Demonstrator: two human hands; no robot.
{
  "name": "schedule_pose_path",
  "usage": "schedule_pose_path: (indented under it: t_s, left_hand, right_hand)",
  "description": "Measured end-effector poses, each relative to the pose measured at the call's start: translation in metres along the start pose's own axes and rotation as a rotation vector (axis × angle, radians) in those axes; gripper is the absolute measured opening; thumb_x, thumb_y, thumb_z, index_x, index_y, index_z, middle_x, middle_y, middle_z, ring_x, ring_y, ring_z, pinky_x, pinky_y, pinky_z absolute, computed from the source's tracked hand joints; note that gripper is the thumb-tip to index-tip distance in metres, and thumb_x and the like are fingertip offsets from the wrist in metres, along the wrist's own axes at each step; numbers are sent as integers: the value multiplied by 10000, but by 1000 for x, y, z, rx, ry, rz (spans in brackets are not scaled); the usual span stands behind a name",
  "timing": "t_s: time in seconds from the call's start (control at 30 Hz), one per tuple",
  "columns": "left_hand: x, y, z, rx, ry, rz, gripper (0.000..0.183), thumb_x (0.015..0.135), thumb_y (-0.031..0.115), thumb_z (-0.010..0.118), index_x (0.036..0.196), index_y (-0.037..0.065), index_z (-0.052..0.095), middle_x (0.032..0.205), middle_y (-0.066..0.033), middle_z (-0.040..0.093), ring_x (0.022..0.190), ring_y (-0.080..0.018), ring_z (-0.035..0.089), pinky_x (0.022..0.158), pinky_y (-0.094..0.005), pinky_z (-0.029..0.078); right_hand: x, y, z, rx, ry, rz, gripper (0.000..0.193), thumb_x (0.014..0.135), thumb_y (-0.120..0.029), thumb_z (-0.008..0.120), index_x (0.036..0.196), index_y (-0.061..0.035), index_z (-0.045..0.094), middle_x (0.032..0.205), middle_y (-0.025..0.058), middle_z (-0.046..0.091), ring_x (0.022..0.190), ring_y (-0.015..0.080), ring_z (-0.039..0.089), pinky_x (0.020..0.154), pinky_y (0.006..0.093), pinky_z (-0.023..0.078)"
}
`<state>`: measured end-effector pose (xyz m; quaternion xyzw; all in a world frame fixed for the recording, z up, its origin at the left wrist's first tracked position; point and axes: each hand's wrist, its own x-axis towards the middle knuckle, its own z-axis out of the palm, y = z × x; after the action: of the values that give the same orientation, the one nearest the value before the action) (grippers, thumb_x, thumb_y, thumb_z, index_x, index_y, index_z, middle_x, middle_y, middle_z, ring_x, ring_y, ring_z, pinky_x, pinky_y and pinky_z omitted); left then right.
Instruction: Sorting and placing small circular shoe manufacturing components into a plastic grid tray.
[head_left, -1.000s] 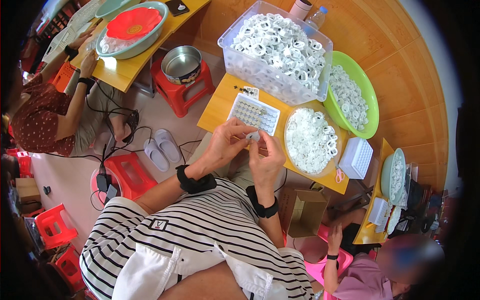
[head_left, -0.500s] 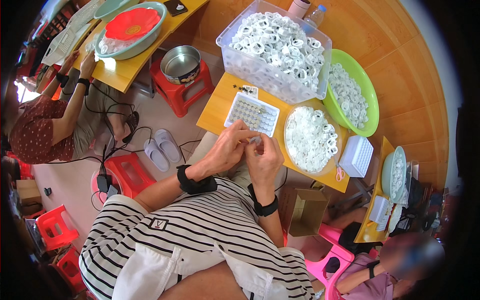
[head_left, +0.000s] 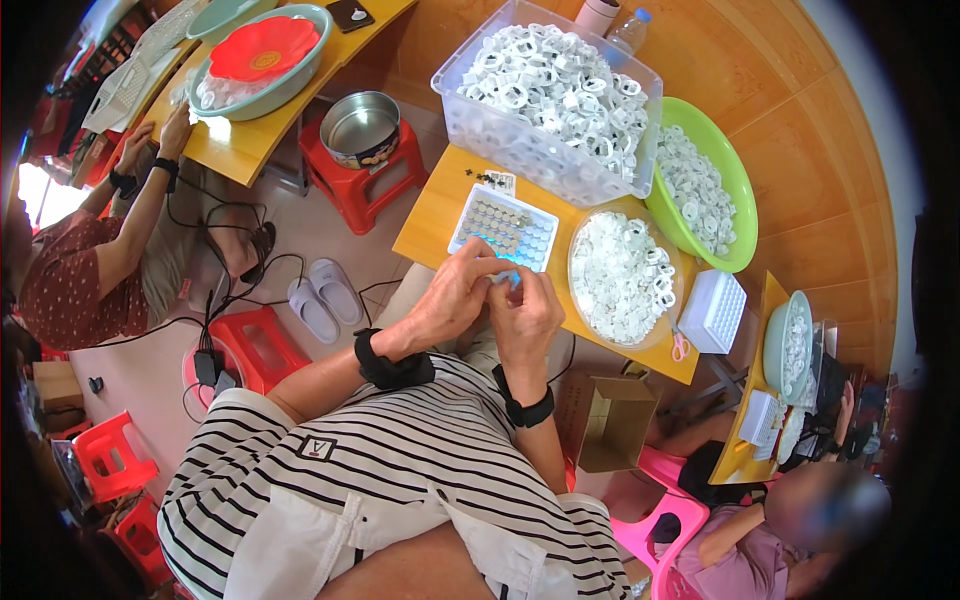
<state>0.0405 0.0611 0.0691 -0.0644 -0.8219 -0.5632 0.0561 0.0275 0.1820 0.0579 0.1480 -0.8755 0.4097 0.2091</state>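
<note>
Left hand [head_left: 463, 290], right hand [head_left: 527, 314]: fingers curled, tips nearly meeting, both pinching small piece [head_left: 513, 279], mostly hidden. Piece just off near edge of white tray [head_left: 549, 216]. Best handling, likely: light opposed pinch, steady wrists, small turns, tips clear of face.

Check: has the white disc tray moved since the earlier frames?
No. The white disc tray sits in the same spot relative to the yellow table's left edge.

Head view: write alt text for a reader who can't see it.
A person's left hand and right hand pinch a small part near a white tray on a yellow table. Beyond, a clear tub and a green basin hold heaps of pale parts.
</note>
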Motion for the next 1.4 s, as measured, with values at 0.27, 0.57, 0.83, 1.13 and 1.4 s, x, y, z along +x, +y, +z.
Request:
schedule_pose_path:
  t_s: [0.27,0.57,0.83,1.13,1.4]
  left_hand:
    - [0,-2,0,-46,2,-23,316,792,-62,440,1050,5,610,895,-101,491,815,-205,547,724,-303,460]
    - [-2,-2,-3,-551,-76,-289,288,829,33,503,1100,-1,595,940,-59,460,822,-122,536,797,-268,478]
    - [-3,-13,0,-451,-13,-183,183,760,18,592,934,-9,641,897,-42,487,811,-107,504,728,-230,439]
    - [0,-21,8,-520,40,-121,142,729,-63,579,857,-23,627,913,-71,513,852,-157,537,719,-249,487]
    - [1,-12,-2,-542,-26,-190,249,762,-5,612,1011,-8,618,930,-48,504,757,-81,535,720,-225,462]
  right_hand:
    - [-1,-1,2,34,41,6,158,695,-26,627,847,9,599,676,98,531,532,215,554,481,315,446]
    - [-5,3,-12,323,-56,193,204,738,40,635,940,26,610,756,92,584,597,156,586,517,260,471]
    - [-9,-2,-17,291,-32,118,177,720,51,647,889,11,611,741,85,594,603,158,591,547,253,471]
    - [-11,2,-14,193,61,-16,197,701,50,656,868,-46,616,695,91,557,577,228,562,510,309,436]
    - [-6,14,-18,440,10,159,133,723,15,668,838,-22,613,698,66,582,578,137,576,508,251,448]
